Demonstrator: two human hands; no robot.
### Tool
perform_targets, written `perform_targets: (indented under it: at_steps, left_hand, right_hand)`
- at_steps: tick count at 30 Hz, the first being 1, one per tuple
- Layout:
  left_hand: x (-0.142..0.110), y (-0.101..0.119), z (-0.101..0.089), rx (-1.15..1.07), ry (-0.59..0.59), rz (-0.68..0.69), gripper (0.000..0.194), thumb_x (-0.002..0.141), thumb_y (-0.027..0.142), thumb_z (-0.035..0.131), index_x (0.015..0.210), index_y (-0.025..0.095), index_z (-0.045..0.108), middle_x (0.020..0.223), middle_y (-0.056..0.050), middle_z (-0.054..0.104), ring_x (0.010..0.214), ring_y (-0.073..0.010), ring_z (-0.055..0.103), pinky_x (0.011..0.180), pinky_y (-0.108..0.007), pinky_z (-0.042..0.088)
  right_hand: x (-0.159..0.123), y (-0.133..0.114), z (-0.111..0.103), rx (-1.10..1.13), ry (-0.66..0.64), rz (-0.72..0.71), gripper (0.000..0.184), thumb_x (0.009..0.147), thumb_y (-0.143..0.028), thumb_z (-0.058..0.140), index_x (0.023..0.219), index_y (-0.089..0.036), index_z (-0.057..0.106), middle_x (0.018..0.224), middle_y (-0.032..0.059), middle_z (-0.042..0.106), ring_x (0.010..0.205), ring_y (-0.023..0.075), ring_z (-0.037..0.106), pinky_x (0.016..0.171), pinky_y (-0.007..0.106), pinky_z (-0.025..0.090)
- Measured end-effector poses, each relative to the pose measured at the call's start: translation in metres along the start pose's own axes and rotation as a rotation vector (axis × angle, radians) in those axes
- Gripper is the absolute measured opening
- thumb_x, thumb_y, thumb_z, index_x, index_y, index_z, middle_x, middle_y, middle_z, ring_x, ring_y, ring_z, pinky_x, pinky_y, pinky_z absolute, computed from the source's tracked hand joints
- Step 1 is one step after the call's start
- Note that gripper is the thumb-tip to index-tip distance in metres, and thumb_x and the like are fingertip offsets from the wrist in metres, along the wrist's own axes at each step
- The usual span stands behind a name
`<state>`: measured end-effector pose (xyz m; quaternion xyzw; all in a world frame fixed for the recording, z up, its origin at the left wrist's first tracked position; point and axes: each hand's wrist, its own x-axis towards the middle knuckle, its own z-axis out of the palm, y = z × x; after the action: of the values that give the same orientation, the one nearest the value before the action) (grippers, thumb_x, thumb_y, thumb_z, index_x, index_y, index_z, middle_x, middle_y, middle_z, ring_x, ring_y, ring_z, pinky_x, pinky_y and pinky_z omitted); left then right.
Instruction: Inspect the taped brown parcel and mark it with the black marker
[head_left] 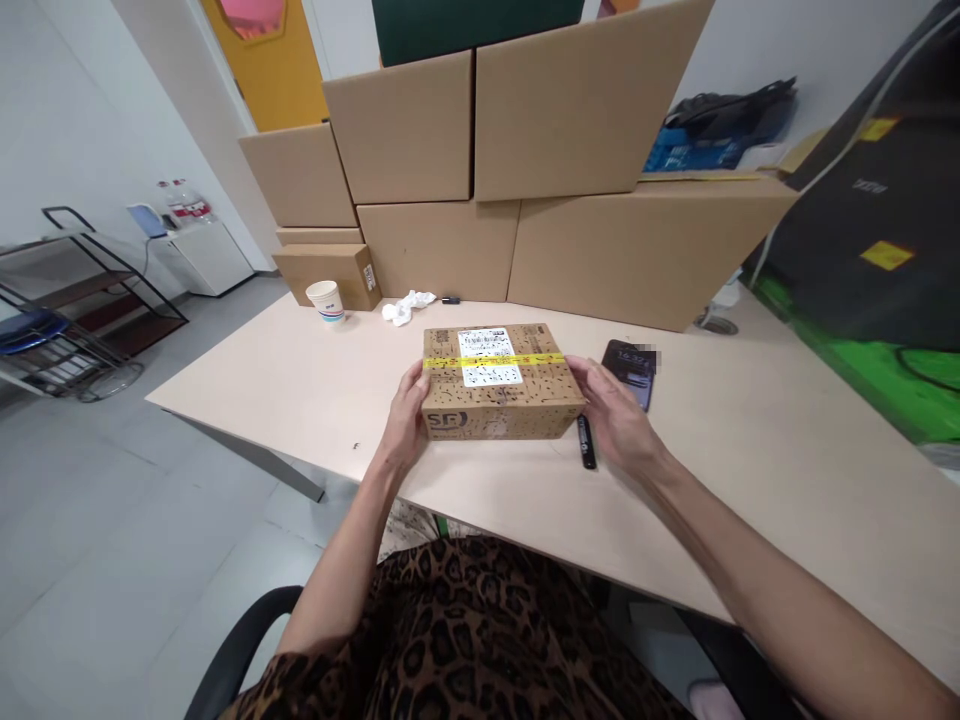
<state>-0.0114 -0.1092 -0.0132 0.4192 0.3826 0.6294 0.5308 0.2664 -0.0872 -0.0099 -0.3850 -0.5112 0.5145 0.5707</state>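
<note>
A brown cardboard box (501,400) sits on the table in front of me, with a white label (491,372) and a strip of yellow tape across its top. Dark specks cover its surfaces. My left hand (407,418) grips the box's left side, fingers partly hidden along it. On the opposite side, my right hand (611,410) holds the right end, thumb and fingers bent against the edge. Just below that hand lies a slim black stick-like object (586,443), perhaps a marker or cutter. A dark phone (628,370) with a lit screen rests beyond my right hand.
Large cardboard boxes (435,250) are stacked along the table's back edge. A paper cup (325,301), crumpled white tissue (407,306) and a small black item (451,300) stand or lie before them. To the left are a cart (82,285) and a white cabinet (214,255).
</note>
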Motion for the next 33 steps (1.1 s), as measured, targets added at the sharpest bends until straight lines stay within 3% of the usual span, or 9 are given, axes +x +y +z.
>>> perform_targets:
  at_steps: [5,8,14,22,26,29,33]
  left_hand:
    - [-0.001,0.003,-0.005,0.028,-0.089,0.193,0.07,0.07,0.033,0.08,0.137,0.032,0.06,0.158,-0.003,0.05,0.151,-0.0326,0.039,0.121,-0.048,0.039]
    - [0.0,0.003,-0.006,0.047,-0.108,0.259,0.074,0.068,0.031,0.08,0.138,0.035,0.058,0.158,-0.003,0.05,0.151,-0.0324,0.038,0.122,-0.048,0.036]
    - [0.0,0.003,0.0,0.128,-0.033,0.178,0.064,0.086,0.069,0.061,0.136,0.029,0.061,0.158,-0.009,0.047,0.148,-0.0338,0.04,0.118,-0.05,0.038]
    - [0.001,0.0,0.006,0.045,0.056,0.171,0.062,0.081,0.083,0.057,0.111,0.029,0.063,0.13,-0.005,0.067,0.121,-0.0257,0.061,0.1,-0.041,0.05]
    - [0.007,0.012,0.013,0.113,0.155,0.143,0.057,0.079,0.074,0.069,0.109,0.026,0.062,0.128,-0.005,0.068,0.13,-0.0284,0.055,0.105,-0.042,0.046]
    - [0.012,0.021,0.021,0.128,0.101,0.15,0.052,0.08,0.062,0.072,0.116,0.025,0.064,0.132,-0.006,0.068,0.134,-0.0303,0.054,0.111,-0.044,0.043]
    - [0.013,0.029,0.028,0.075,0.059,0.165,0.053,0.084,0.064,0.066,0.119,0.025,0.069,0.133,-0.006,0.07,0.137,-0.0314,0.054,0.116,-0.048,0.042]
  right_hand:
    - [0.0,-0.009,0.001,0.068,0.025,-0.124,0.034,0.091,-0.054,0.061,0.117,-0.034,0.071,0.135,0.0023,0.07,0.131,0.0272,0.061,0.112,0.052,0.048]
    - [0.002,-0.011,0.0,0.058,0.052,-0.172,0.033,0.091,-0.054,0.06,0.114,-0.034,0.072,0.13,0.003,0.072,0.128,0.0285,0.062,0.106,0.052,0.051]
    - [0.004,-0.002,-0.001,-0.003,0.105,-0.114,0.029,0.091,-0.055,0.061,0.107,-0.034,0.074,0.119,0.0005,0.076,0.113,0.0268,0.068,0.09,0.045,0.056]
    - [-0.002,-0.007,0.005,-0.012,0.065,-0.186,0.031,0.09,-0.056,0.063,0.11,-0.034,0.073,0.123,0.0022,0.075,0.12,0.0281,0.066,0.095,0.047,0.055]
    - [-0.006,-0.01,0.004,0.039,0.027,-0.247,0.029,0.093,-0.052,0.061,0.11,-0.034,0.075,0.125,0.0033,0.074,0.123,0.0286,0.065,0.099,0.05,0.053]
    - [-0.008,-0.011,0.003,0.049,0.028,-0.268,0.03,0.092,-0.052,0.061,0.11,-0.034,0.077,0.124,0.0036,0.075,0.122,0.0294,0.066,0.1,0.051,0.053]
    - [-0.011,-0.016,0.005,0.011,0.054,-0.282,0.034,0.091,-0.055,0.06,0.11,-0.032,0.077,0.125,0.0057,0.075,0.122,0.0318,0.066,0.101,0.055,0.052]
